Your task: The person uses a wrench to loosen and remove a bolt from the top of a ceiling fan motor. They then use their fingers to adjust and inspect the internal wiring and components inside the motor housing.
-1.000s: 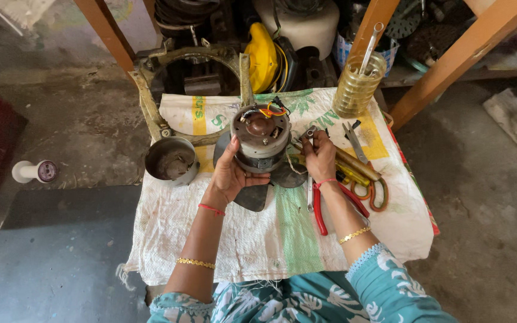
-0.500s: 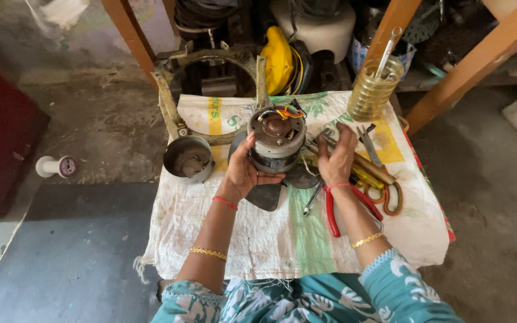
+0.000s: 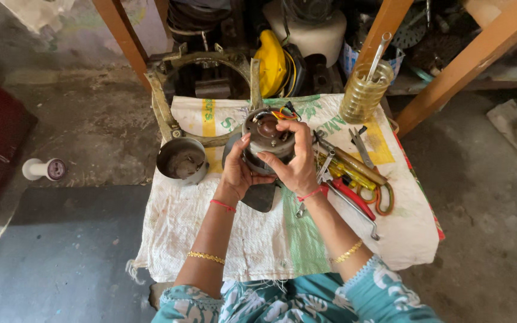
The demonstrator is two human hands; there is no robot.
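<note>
Motor (image 3: 265, 136) housing sits upright between your two hands at the middle of the cloth-covered table (image 3: 258, 239), its top end with the shaft hub facing up and a bundle of coloured wires (image 3: 283, 113) sticking out at the far edge. Your left hand (image 3: 239, 170) wraps the near left side of the body, fingers curled against it, while your right hand (image 3: 297, 164) reaches over the top with the fingers closed on the rim and upper cap. Judging by this, the job is in its middle: the motor is out and stripped of its outer parts, and a dark plate (image 3: 259, 196) lies under it, but the core looks unopened. The pliers with red handles (image 3: 349, 196), the screwdrivers (image 3: 354, 170) and the metal cup (image 3: 181, 160) lie untouched beside you.
</note>
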